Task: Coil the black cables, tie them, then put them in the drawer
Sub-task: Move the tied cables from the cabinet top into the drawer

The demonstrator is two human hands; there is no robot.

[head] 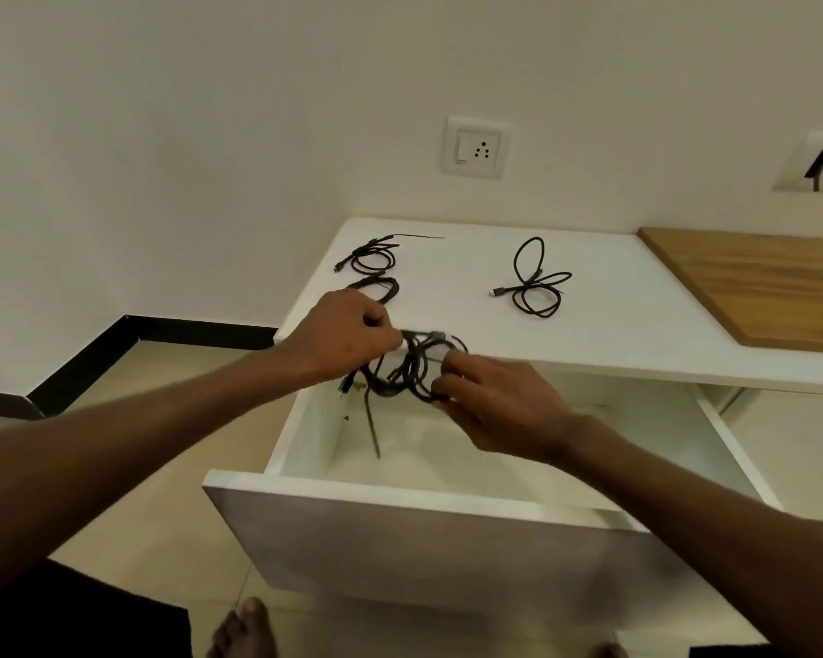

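A coiled black cable point(412, 368) hangs between both hands, just above the open white drawer point(400, 501). My left hand point(348, 334) pinches its upper left end, and my right hand point(490, 406) grips the coil's right side. A thin black tie strip point(372, 429) dangles from the coil into the drawer. On the white counter point(452, 273) lie three more black cables: a coiled one with a tie at the back left point(374, 256), one partly hidden behind my left hand point(382, 288), and a loose one point(535, 282) at the middle.
A wooden board point(751, 287) covers the counter's right part. A wall socket point(476, 148) sits above the counter, and a second plate with a plug point(815, 166) is at the far right. Tiled floor and my bare feet point(245, 629) are below the drawer front.
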